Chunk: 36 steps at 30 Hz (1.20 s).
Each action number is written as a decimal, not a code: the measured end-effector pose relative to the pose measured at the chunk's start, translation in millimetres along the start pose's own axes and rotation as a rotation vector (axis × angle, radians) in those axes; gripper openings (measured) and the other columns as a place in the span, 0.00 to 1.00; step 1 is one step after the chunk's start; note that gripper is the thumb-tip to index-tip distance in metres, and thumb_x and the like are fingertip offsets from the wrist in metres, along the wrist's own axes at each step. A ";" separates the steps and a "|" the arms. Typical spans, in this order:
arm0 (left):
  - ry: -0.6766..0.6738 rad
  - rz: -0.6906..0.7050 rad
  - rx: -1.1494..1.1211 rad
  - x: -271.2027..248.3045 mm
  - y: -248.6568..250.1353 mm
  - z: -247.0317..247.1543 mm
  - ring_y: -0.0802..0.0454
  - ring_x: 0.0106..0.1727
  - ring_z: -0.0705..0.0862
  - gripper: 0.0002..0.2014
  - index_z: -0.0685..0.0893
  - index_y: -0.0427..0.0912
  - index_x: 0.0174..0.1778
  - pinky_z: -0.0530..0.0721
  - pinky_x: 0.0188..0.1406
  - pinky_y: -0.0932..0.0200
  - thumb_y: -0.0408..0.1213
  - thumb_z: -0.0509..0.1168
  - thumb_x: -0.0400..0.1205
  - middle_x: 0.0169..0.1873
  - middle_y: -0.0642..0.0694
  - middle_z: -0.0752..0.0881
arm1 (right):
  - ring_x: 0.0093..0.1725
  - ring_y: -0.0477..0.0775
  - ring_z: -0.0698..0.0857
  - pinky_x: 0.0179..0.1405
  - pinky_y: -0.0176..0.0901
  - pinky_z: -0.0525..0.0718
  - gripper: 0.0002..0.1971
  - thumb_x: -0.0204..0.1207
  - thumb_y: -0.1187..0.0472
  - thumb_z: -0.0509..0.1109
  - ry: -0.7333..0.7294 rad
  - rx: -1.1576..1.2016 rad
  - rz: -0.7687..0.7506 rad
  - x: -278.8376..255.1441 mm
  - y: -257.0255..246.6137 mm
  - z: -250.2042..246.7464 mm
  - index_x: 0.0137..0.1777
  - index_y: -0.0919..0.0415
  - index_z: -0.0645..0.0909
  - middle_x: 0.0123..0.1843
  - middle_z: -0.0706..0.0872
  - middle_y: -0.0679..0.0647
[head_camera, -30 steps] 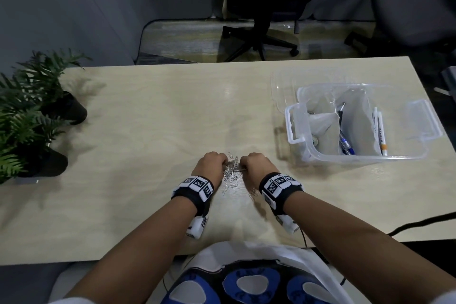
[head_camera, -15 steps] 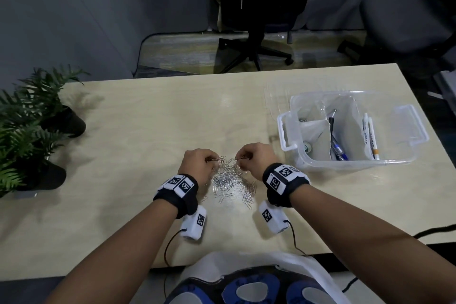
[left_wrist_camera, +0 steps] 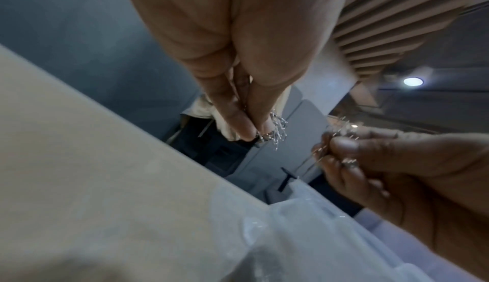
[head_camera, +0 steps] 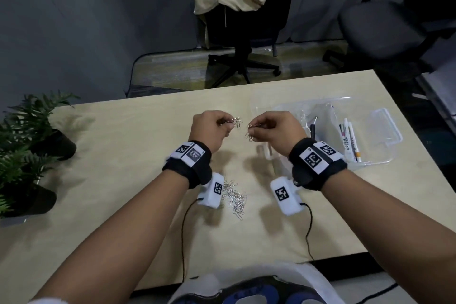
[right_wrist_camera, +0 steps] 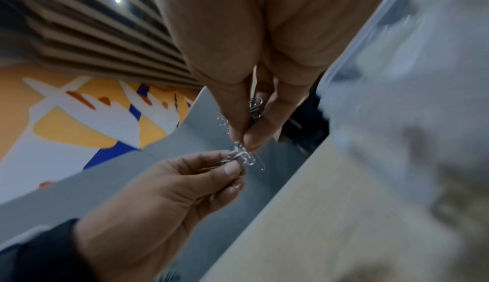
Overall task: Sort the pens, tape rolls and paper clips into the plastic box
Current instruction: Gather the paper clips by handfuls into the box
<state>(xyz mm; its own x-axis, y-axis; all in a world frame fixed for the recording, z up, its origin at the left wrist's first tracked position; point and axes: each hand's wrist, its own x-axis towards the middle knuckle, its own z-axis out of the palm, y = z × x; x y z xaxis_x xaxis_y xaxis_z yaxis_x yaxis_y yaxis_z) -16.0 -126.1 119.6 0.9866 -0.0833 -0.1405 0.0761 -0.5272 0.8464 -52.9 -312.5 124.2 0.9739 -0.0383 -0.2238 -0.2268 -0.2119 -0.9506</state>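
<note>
Both hands are raised above the desk (head_camera: 123, 155), close together but not touching. A small bunch of paper clips (head_camera: 237, 121) is pinched by the left hand (head_camera: 209, 131), between the tips of its thumb and curled fingers (left_wrist_camera: 232, 119), with wire ends sticking out past the fingertips. A second bunch of clips (head_camera: 250, 133) is pinched in the same way by the right hand (head_camera: 276, 131); in the right wrist view some clips are seen hanging below its fingers (right_wrist_camera: 251, 136), and a few more are tucked higher up between the thumb and forefinger.

A loose heap of paper clips (head_camera: 234, 198) is left lying on the desk near the front edge, below and between the two wrists, partly hidden by the white camera unit (head_camera: 213, 191) strapped under the left wrist.

The clear plastic box (head_camera: 385, 131) is set on the right side of the desk, just beyond the right hand. Several pens (head_camera: 350, 139) are laid in it, white-barrelled ones toward its right side and a dark one (head_camera: 313, 127) nearer the hand. The rest of its contents cannot be made out through the plastic.

Two potted plants (head_camera: 27, 145) are placed at the left edge of the desk.
</note>
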 end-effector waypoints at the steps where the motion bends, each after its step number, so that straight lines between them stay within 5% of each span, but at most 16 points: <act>1: -0.013 0.031 -0.006 4.8 13.8 7.8 0.49 0.34 0.90 0.05 0.91 0.39 0.47 0.90 0.42 0.61 0.28 0.74 0.77 0.35 0.42 0.91 | 0.37 0.59 0.91 0.46 0.49 0.91 0.06 0.71 0.73 0.79 0.038 -0.004 0.007 1.2 -2.2 -14.7 0.42 0.62 0.88 0.37 0.90 0.64; 12: -0.148 0.150 0.234 50.2 88.8 92.6 0.46 0.40 0.88 0.04 0.92 0.40 0.45 0.88 0.49 0.54 0.29 0.74 0.77 0.39 0.43 0.90 | 0.38 0.58 0.93 0.46 0.55 0.92 0.07 0.67 0.69 0.82 0.283 -0.206 0.220 41.3 19.1 -93.1 0.34 0.57 0.89 0.34 0.92 0.56; 18: -0.203 0.154 0.394 53.5 91.7 113.6 0.45 0.46 0.89 0.09 0.93 0.44 0.48 0.88 0.51 0.52 0.27 0.70 0.78 0.45 0.42 0.91 | 0.37 0.55 0.92 0.42 0.54 0.92 0.13 0.63 0.62 0.82 0.263 -0.356 0.246 56.5 29.9 -94.7 0.31 0.40 0.89 0.31 0.91 0.48; 31: -0.199 0.168 0.486 54.9 95.2 114.7 0.46 0.45 0.88 0.08 0.91 0.46 0.47 0.89 0.47 0.52 0.29 0.71 0.78 0.45 0.44 0.90 | 0.41 0.56 0.92 0.47 0.53 0.92 0.11 0.69 0.71 0.73 0.157 -0.496 0.241 51.8 6.9 -97.0 0.39 0.51 0.88 0.40 0.92 0.54; 36: -0.154 0.159 0.454 51.3 95.3 107.7 0.46 0.43 0.88 0.07 0.91 0.45 0.45 0.85 0.42 0.57 0.29 0.69 0.79 0.43 0.45 0.90 | 0.32 0.52 0.92 0.43 0.50 0.92 0.13 0.78 0.71 0.64 0.170 -0.491 0.185 42.1 -0.7 -95.0 0.41 0.55 0.87 0.38 0.92 0.55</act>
<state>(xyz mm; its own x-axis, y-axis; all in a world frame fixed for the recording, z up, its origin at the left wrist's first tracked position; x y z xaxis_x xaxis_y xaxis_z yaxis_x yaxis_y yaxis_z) 26.3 -271.7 137.7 0.9455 -0.2981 -0.1314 -0.1774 -0.8095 0.5596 -10.7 -406.8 135.9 0.9156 -0.2665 -0.3011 -0.4021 -0.6154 -0.6779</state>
